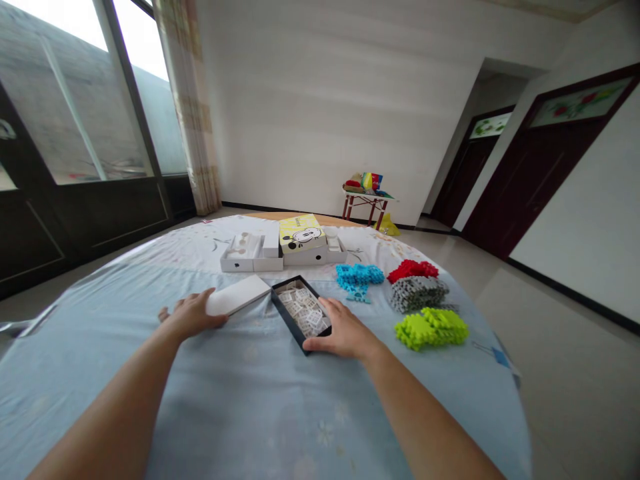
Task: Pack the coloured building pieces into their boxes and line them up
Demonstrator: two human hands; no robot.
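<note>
A flat white box or lid [241, 295] lies slanted on the blue tablecloth. My left hand [193, 313] is around its left end, the thumb along the near edge and some fingers spread to the left. To its right is a shallow black box [286, 319], full of small white plastic pieces [304, 311] that look like square frames. My right hand [346, 328] grips this box at its right near corner, thumb at the near end and fingers on the right side.
Behind stand white trays [237, 265] and a yellow-and-white cartoon box [303, 239]. On the right lie piles of blue [357, 277], red [413, 269], grey [419, 293] and lime green interlocking pieces [431, 328]. The round table's edge curves beyond them. A small side table [367, 195] stands by the wall.
</note>
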